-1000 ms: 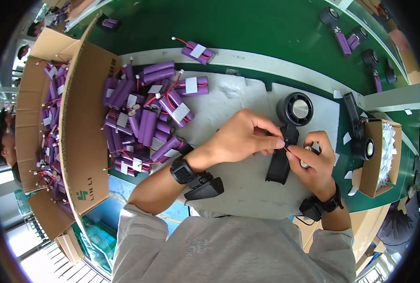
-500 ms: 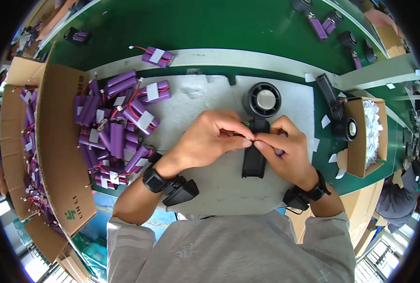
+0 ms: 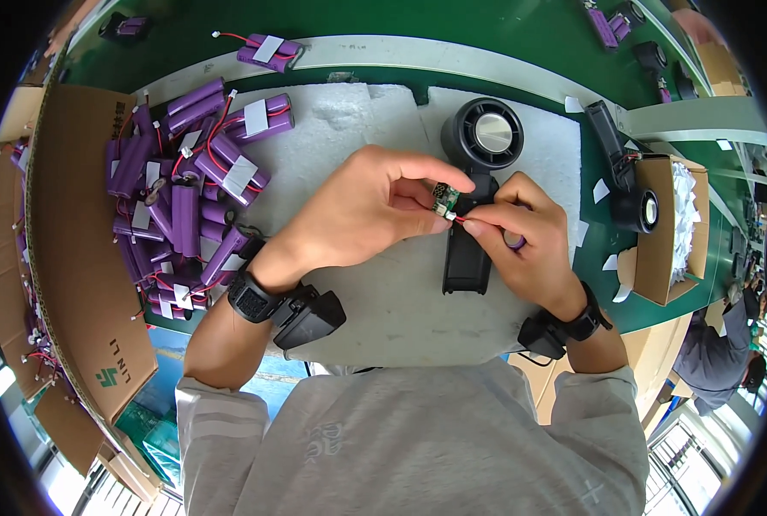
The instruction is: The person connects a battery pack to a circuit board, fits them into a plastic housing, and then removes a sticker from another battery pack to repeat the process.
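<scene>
Ideally, with the left hand pinching the green circuit board near the black handle and the right hand grasping red wire beside the white plug, the wire takes no strain.

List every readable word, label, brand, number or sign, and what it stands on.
Cardboard box: green logo and lettering, legible but not copied out; dark characters higher up, too small.
Grey shirt: chest emblem, too blurred; pale cross-shaped mark lower down.
Pale rail: faint marks, too small.
</scene>
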